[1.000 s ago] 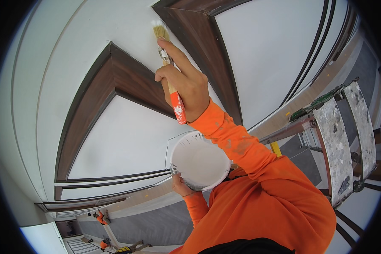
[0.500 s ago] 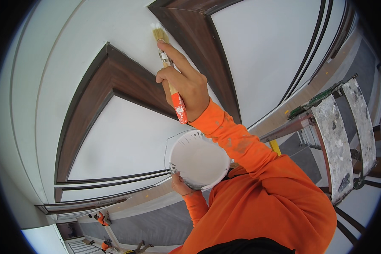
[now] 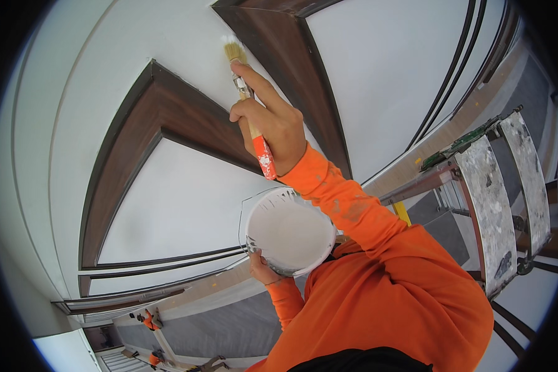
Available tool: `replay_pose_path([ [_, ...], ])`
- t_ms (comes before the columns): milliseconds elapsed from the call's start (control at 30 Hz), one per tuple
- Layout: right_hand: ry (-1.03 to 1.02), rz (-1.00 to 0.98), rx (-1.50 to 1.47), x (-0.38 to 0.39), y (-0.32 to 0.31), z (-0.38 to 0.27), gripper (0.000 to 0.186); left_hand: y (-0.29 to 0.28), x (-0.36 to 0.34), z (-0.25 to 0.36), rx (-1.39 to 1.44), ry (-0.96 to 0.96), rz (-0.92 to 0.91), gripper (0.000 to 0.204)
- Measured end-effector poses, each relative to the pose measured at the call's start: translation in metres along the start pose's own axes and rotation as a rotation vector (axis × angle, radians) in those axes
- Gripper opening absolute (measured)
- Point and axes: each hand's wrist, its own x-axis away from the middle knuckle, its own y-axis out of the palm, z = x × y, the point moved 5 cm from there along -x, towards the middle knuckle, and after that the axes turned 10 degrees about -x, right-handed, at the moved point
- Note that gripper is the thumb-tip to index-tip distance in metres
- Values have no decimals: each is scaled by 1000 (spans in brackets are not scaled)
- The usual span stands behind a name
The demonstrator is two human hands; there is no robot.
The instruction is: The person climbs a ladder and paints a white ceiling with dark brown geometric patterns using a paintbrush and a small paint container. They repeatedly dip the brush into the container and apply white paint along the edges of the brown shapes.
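Observation:
My right hand [image 3: 276, 127] is closed round a paintbrush [image 3: 263, 155] with a wooden handle, its orange end flecked with white. The pale bristles touch the white wall [image 3: 186, 37] in the gap between two dark brown wooden frames, with a dab of white paint at their tip. Lower down, my left hand [image 3: 263, 268] grips the side of a white paint bucket [image 3: 291, 232]. Pale paint fills the bucket's inside, and dark smears and drips mark its rim. A thin wire handle stands out at its left.
One brown frame [image 3: 130, 118] borders a white panel at left; another brown frame [image 3: 316, 80] rises at right. A paint-spattered ladder [image 3: 490, 211] stands close at my right. Far below on the grey floor, a person in orange [image 3: 149, 319] is at lower left.
The view has shifted very slightly. The brush tip stays at nearly the same spot on the wall, and both hands keep their holds.

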Motion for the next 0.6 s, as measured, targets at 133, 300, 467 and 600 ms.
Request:
replay_pose_path([
  [133, -8, 49, -9, 2, 0, 2, 22, 5, 4, 3, 45, -22, -9, 35],
  [300, -22, 51, -23, 4, 0, 3, 21, -1, -1, -1, -23, 15, -8, 34],
  [467, -26, 46, -25, 5, 0, 2, 20, -5, -8, -11, 18, 6, -7, 35],
  [600, -23, 44, -20, 6, 0, 3, 19, -6, -12, -17, 72, 46, -35, 36],
])
